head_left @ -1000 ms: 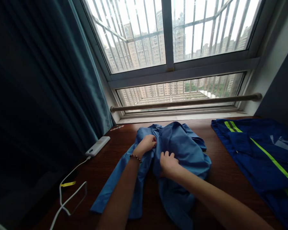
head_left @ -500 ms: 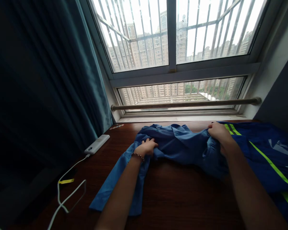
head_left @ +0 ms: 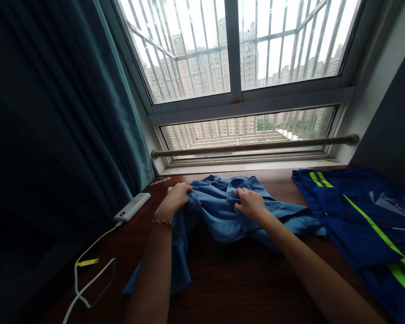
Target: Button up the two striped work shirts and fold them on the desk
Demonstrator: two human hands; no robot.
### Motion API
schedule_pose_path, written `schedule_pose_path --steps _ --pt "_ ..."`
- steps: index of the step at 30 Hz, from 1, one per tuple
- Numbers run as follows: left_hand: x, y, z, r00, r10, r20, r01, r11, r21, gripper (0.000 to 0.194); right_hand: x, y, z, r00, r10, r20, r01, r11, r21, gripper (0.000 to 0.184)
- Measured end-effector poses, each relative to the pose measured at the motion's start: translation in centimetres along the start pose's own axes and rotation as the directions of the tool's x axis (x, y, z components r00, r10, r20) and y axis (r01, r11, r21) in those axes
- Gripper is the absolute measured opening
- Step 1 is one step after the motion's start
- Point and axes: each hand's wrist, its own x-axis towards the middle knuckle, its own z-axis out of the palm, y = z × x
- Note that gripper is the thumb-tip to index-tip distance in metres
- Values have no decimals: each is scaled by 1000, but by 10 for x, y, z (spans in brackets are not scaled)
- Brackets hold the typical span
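A light blue shirt (head_left: 219, 211) lies crumpled on the dark wooden table (head_left: 243, 288) below the window. My left hand (head_left: 174, 199), with a beaded bracelet at the wrist, is closed on the shirt's left edge. My right hand (head_left: 251, 203) grips the cloth near the collar in the middle of the shirt. One part of the shirt hangs toward me past my left forearm, and another stretches right toward a dark blue garment.
A dark blue garment with neon yellow stripes (head_left: 367, 220) covers the table's right side. A white power bank (head_left: 131, 207) with a white cable (head_left: 87, 283) lies at the left. A teal curtain (head_left: 64, 117) hangs at the left; a barred window (head_left: 236, 49) is ahead.
My right hand came back from the right edge of the shirt to its middle near the collar. My left hand shifted slightly up and left, still gripping the cloth.
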Motion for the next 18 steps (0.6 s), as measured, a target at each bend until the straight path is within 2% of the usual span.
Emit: schedule_pose_path --steps 1,3,5,7,9,11,14,16,18 --pt "-1 1 -3 997 3 76 -9 998 68 19 0 -3 8 1000 4 6 -4 1000 -10 21" --pt "-4 9 -6 970 61 237 -98 985 145 25 3 -3 18 1000 13 -1 -13 999 50 20" --pt "-7 21 0 937 140 320 -186 975 118 25 8 3 19 1000 21 -11 -19 984 177 22" --pt "-10 33 18 906 147 396 -198 976 91 15 11 7 17 1000 16 9 -18 956 292 23" --pt "-12 37 48 885 70 460 -116 990 74 25 10 8 17 999 -15 46 -1 946 326 20" --pt "-13 32 80 893 -18 451 -17 997 74 29 6 5 22 998 -25 53 10 965 260 19" --pt "-15 19 114 926 -29 376 2 997 73 19 -4 -4 36 1000 -23 10 22 995 99 30" --pt "-14 13 122 935 -3 356 -20 998 62 16 -8 -8 43 999 -33 -23 34 998 58 22" --pt "-12 12 121 938 21 346 -42 998 53 15 -7 -9 44 998 -3 -64 10 994 105 20"
